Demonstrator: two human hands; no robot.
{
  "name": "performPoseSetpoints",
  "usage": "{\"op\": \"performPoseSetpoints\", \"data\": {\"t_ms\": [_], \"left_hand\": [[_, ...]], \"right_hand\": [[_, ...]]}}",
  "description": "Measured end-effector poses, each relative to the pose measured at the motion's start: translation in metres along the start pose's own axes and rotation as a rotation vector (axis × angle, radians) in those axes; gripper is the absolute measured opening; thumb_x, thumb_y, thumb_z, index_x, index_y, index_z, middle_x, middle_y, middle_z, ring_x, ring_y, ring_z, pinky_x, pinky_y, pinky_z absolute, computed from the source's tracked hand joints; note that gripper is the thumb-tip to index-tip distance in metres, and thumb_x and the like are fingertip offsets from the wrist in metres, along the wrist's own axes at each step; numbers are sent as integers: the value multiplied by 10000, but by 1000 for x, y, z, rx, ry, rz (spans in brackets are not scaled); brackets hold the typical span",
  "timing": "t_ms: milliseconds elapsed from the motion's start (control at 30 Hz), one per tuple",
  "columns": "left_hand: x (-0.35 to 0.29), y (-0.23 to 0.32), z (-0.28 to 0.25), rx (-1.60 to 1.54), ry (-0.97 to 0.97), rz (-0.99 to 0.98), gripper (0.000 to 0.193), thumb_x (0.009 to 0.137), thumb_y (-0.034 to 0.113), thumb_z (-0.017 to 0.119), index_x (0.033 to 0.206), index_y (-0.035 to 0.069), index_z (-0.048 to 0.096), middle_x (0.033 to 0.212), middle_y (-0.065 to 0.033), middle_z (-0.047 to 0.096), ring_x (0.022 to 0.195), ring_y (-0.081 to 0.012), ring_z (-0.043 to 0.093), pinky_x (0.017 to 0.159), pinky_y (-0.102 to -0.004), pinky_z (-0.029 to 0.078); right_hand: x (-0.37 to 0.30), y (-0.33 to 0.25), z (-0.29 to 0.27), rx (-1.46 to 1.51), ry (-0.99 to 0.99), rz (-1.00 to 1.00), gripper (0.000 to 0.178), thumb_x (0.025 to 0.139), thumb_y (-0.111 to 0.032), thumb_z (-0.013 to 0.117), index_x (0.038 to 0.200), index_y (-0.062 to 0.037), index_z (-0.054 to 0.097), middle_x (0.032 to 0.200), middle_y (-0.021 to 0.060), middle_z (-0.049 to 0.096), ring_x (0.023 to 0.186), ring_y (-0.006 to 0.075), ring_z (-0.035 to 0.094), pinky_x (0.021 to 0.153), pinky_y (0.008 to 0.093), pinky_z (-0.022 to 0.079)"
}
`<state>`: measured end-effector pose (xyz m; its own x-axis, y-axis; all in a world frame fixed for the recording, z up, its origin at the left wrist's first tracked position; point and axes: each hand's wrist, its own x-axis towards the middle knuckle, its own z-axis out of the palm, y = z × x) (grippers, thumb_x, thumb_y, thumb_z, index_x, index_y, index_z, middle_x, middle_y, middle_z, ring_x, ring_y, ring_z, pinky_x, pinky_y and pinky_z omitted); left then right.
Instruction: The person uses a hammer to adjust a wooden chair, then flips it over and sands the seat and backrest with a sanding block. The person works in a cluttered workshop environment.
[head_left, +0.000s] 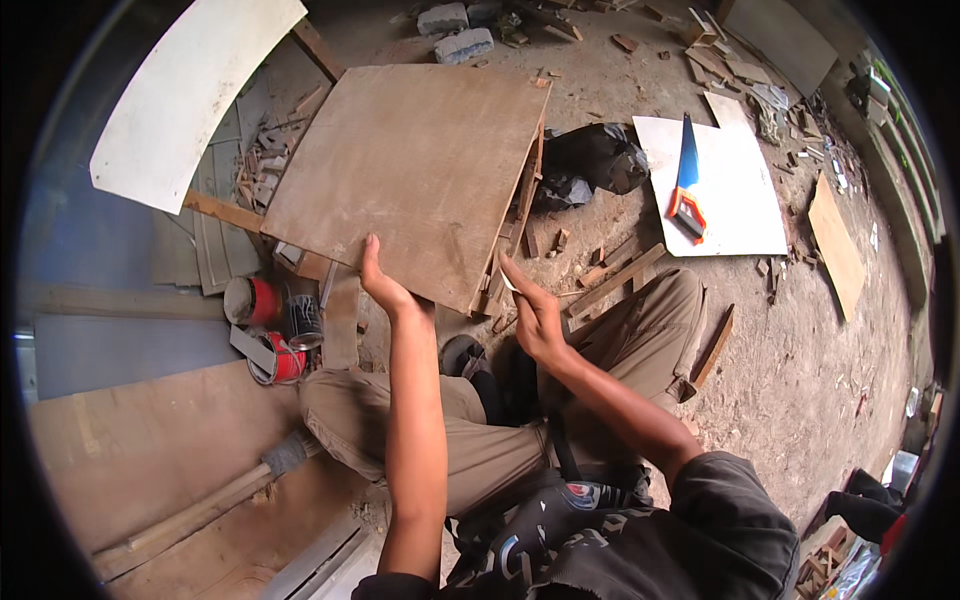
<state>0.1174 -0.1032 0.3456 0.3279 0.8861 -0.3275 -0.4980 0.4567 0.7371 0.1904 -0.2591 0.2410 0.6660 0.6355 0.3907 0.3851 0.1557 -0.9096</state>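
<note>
In front of me a square brown plywood board (pixel 410 170) rests tilted on a wooden frame (pixel 528 190), whose pieces show below its right edge. My left hand (pixel 387 285) grips the board's near edge, thumb on top and fingers hidden underneath. Close to the board's near right corner is my right hand (pixel 540 318), its fingers closed and pointing at the edge. A small pale bit shows by those fingers, too little to name. Whether the right fingertips touch the wood, I cannot tell.
A handsaw (pixel 688 185) with an orange handle lies on a white board (pixel 735 190) to the right. Black plastic (pixel 600 160) sits between. Red paint cans (pixel 262 300) and a hammer-like tool (pixel 285 455) are at the left. Wood offcuts (pixel 630 275) litter the floor.
</note>
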Motion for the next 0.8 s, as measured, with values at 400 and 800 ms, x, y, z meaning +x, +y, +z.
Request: {"op": "performPoseSetpoints", "data": {"t_ms": [400, 800], "left_hand": [[-77, 54, -26, 1341, -69, 361, 392, 905, 321, 648, 1087, -26, 629, 1135, -168, 663, 1060, -274, 640, 876, -359, 510], [16, 16, 81, 1967, -785, 765, 687, 968, 467, 422, 1503, 66, 264, 1568, -178, 227, 1453, -345, 209, 1182, -548, 63]], "right_hand": [[-26, 71, -70, 1036, 451, 856, 202, 920, -127, 411, 846, -38, 576, 833, 74, 611, 741, 219, 596, 671, 355, 490], [-11, 56, -75, 1187, 521, 794, 92, 898, -113, 611, 965, -62, 647, 821, 11, 627, 699, 126, 586, 614, 271, 474]]}}
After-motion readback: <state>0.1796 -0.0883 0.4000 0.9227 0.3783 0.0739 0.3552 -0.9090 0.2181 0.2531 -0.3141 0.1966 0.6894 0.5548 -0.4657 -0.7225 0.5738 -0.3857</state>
